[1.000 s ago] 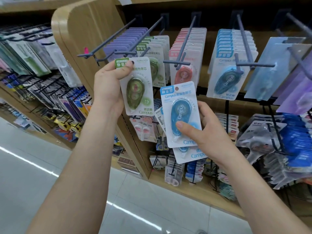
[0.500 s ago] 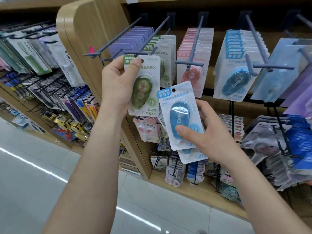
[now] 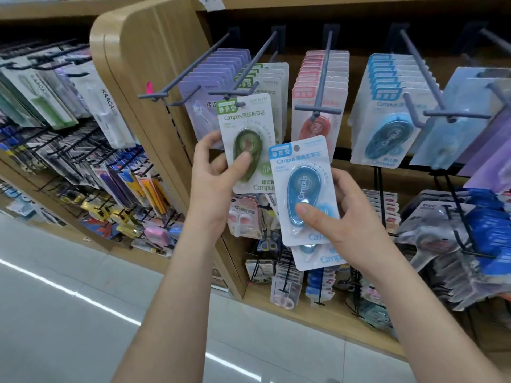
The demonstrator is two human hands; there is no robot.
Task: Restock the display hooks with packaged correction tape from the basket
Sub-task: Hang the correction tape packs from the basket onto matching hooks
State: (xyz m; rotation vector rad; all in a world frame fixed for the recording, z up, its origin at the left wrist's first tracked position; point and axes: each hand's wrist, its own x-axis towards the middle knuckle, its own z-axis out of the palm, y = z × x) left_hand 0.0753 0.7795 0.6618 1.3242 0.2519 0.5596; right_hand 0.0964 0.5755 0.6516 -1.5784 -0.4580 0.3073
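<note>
Green pack (image 3: 249,142), pinched by left hand (image 3: 213,175), is now lowering from its hook (image 3: 243,76); right hand (image 3: 343,217) is gripping blue packs (image 3: 302,189), unhung.

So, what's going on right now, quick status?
Left hand grips green pack, at the green hook, not visibly threaded. Right hand holds blue packs. Nothing blocking.

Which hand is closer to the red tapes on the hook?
Left. The left hand, holding a green pack, sits just below-left of the red tapes; the right hand is lower.
</note>
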